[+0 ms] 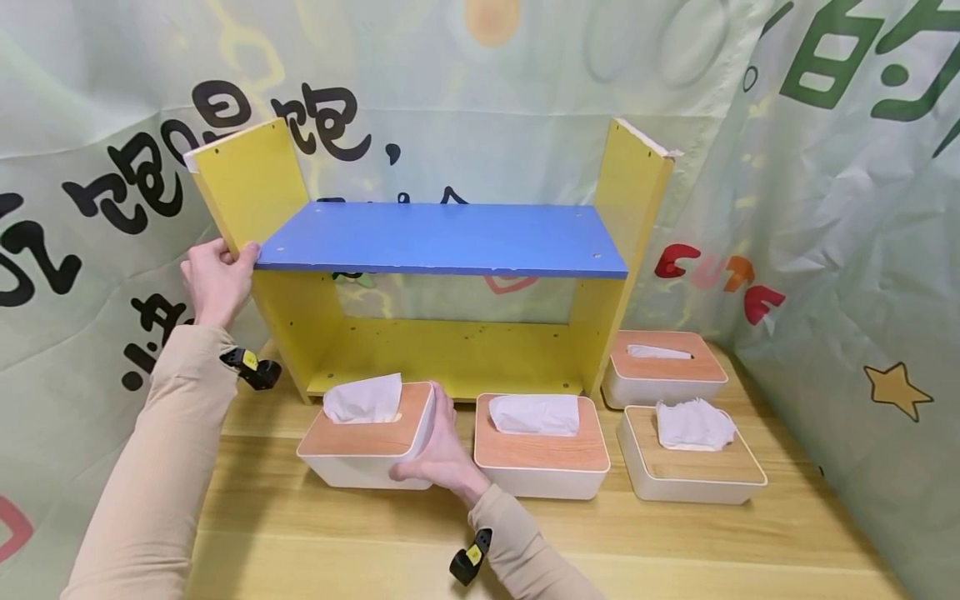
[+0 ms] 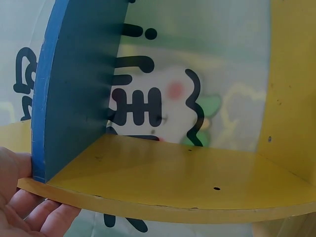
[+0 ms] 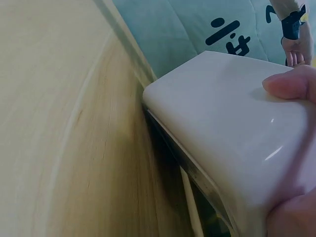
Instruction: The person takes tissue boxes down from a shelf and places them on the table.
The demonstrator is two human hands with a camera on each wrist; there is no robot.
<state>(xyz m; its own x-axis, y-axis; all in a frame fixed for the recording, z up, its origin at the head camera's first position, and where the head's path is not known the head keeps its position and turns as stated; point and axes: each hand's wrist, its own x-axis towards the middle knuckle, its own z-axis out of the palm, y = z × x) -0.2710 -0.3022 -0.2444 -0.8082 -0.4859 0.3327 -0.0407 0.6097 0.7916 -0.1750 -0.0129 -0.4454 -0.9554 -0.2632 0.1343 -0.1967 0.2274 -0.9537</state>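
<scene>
A small shelf unit with yellow side panels (image 1: 611,283) and a blue board (image 1: 442,237) stands upright on the table. My left hand (image 1: 217,279) grips its left side panel at the front edge, beside the blue board's corner. In the left wrist view the thumb lies by the blue board and the fingers (image 2: 59,215) go round the yellow panel. In front of the shelf, my right hand (image 1: 442,450) holds a white tissue box (image 1: 360,471) with a wood lid by its right end. A dark gap shows under the box (image 3: 212,118) in the right wrist view.
A second tissue box (image 1: 540,482) stands just right of my right hand. Further right are two more, one in front (image 1: 693,490) and one behind (image 1: 663,392), beside the shelf. A printed cloth (image 1: 480,83) hangs behind and along the sides of the wooden table (image 1: 360,542).
</scene>
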